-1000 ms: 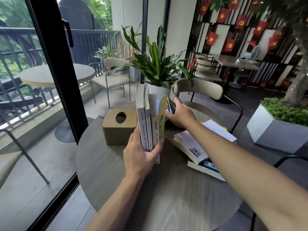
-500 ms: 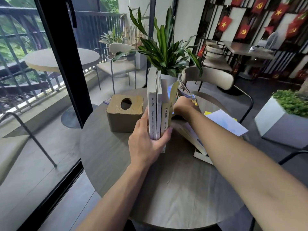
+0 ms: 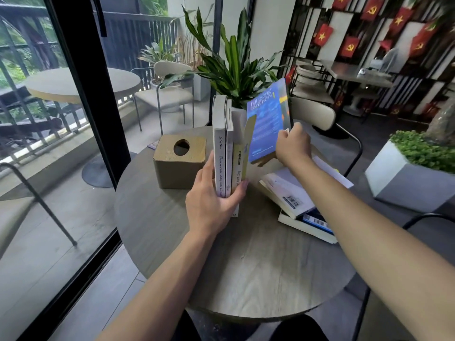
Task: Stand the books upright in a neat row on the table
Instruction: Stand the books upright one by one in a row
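From the head camera, the left hand (image 3: 214,205) was clamped around the near end of the standing books (image 3: 227,153), thumb on the side facing the tissue box (image 3: 179,160) and fingers wrapped over the yellow book's spine on the far side. The row stood just beside the tissue box, apart from it. The right hand (image 3: 293,146) gripped the lower corner of a blue book (image 3: 268,121), held tilted in the air beyond the row, on the side away from the tissue box. The remaining books (image 3: 298,200) lay in a loose stack further out on that same side, on the table (image 3: 246,267).

The risk looked to be at the yellow book's cover — it gaped open toward the blue book, so the incoming edge could catch it and bend it. A one-corner grip might also let the blue book swing and knock the row toward the tissue box.
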A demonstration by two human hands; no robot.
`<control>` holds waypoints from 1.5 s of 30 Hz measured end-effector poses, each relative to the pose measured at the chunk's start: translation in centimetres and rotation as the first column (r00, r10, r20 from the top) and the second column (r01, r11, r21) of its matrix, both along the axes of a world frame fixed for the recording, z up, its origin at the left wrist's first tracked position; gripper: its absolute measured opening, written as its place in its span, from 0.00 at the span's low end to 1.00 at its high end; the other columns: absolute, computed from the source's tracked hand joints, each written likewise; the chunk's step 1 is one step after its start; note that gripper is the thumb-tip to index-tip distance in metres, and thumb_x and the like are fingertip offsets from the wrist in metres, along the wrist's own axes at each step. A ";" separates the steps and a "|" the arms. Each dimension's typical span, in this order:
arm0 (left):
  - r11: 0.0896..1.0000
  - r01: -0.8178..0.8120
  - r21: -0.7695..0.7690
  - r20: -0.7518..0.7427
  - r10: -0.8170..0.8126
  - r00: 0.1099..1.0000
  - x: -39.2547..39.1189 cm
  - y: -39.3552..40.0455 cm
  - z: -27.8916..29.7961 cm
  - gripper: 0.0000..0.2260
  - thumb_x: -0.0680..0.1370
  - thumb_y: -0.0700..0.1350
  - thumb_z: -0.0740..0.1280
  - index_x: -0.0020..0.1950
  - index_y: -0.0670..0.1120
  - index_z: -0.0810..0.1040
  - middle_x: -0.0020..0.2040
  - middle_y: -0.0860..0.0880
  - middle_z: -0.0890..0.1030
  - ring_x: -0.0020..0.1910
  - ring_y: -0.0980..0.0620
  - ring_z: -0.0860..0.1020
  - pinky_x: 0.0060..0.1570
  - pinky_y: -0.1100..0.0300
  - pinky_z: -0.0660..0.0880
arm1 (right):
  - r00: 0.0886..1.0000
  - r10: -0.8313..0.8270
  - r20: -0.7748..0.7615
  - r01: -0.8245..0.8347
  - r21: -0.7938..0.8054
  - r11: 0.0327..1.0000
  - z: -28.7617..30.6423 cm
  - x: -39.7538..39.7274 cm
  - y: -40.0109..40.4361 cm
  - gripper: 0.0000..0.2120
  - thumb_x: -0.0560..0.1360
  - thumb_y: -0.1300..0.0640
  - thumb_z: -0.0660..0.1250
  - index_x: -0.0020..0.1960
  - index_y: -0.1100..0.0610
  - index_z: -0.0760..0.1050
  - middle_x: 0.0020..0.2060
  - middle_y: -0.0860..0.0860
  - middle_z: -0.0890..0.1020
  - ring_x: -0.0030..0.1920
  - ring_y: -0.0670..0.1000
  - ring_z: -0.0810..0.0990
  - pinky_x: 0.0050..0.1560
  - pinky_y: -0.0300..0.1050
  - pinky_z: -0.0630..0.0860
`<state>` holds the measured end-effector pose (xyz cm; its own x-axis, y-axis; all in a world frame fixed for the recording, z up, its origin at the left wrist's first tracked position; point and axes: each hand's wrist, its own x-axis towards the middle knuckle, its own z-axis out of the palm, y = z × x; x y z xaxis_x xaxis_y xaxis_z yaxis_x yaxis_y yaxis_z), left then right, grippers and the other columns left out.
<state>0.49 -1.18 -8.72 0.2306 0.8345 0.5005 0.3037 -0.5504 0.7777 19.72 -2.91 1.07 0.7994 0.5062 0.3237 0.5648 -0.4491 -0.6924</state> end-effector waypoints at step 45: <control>0.998 0.058 0.035 -0.038 -0.057 0.998 -0.3 -0.2 0.4 0.41 0.69 0.77 0.58 0.76 0.56 0.65 0.62 0.55 0.78 0.57 0.56 0.77 0.52 0.56 0.76 | 0.855 0.518 0.014 -0.510 -0.148 0.847 -8.1 -7.8 -9.1 0.27 0.77 0.59 0.68 0.73 0.55 0.62 0.66 0.53 0.74 0.67 0.54 0.71 0.61 0.35 0.62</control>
